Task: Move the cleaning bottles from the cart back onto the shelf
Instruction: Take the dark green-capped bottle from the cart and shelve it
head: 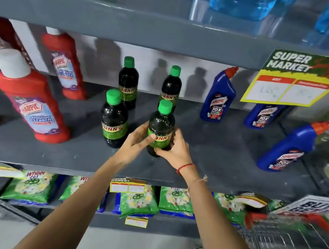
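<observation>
A dark bottle with a green cap and a Sunny label (161, 124) stands upright on the grey shelf (219, 153), front right of a group of like bottles. My left hand (135, 141) wraps its left side and my right hand (174, 147) wraps its right side, both around the label. Three more green-capped bottles stand close by: one to the left (114, 117) and two behind (128, 80) (171, 85). The wire cart (294, 246) is at the lower right; I cannot see what is in it.
Red Harpic bottles (32, 102) stand at the shelf's left, blue Harpic bottles (220, 96) at the right, one leaning (290, 147). A yellow supermarket price sign (290, 87) hangs from the shelf above. Green detergent packs (137, 201) fill the shelf below. Blue liquid containers (241, 1) sit on top.
</observation>
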Demonstrator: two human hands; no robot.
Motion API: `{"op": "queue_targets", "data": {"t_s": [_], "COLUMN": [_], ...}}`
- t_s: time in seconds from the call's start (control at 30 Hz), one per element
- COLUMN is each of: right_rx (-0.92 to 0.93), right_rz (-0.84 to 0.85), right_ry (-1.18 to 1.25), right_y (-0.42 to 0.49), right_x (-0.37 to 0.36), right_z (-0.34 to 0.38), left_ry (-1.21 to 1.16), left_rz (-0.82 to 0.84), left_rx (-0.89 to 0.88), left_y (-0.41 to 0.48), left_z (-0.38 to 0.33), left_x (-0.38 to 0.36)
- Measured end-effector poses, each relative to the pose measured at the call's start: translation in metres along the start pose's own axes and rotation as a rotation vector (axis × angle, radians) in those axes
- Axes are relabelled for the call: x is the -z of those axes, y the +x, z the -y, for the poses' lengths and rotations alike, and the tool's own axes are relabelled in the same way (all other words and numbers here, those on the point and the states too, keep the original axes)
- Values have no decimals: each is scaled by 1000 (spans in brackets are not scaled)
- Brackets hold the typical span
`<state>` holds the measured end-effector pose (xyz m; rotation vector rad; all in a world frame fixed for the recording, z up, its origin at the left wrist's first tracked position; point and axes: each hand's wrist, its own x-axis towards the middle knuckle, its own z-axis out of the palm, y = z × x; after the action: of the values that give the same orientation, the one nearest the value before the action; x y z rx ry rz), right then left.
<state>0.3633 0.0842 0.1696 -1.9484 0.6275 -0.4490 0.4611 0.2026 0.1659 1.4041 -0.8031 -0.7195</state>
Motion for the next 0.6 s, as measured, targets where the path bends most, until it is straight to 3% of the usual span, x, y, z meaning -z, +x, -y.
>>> {"op": "queue_targets", "data": {"t_s": [0.17,0.37,0.47,0.6], "right_rx": [1,-55,-88,-211], "right_rz": [33,-169,-342,-527], "right_ry": [-3,106,137,146], "right_y": [-3,-50,-87,-152], "right_x": [6,51,88,149], "right_z": [-3,-37,-67,-117], "left_ry": [-40,-72,-36,62], "left_rz": [-139,-633,-586,-288], "left_rx": [25,104,76,71], "left_y": [-6,-53,-69,-72], "left_z": [4,27,24,31], "left_x": [-8,-52,-93,-171]}}
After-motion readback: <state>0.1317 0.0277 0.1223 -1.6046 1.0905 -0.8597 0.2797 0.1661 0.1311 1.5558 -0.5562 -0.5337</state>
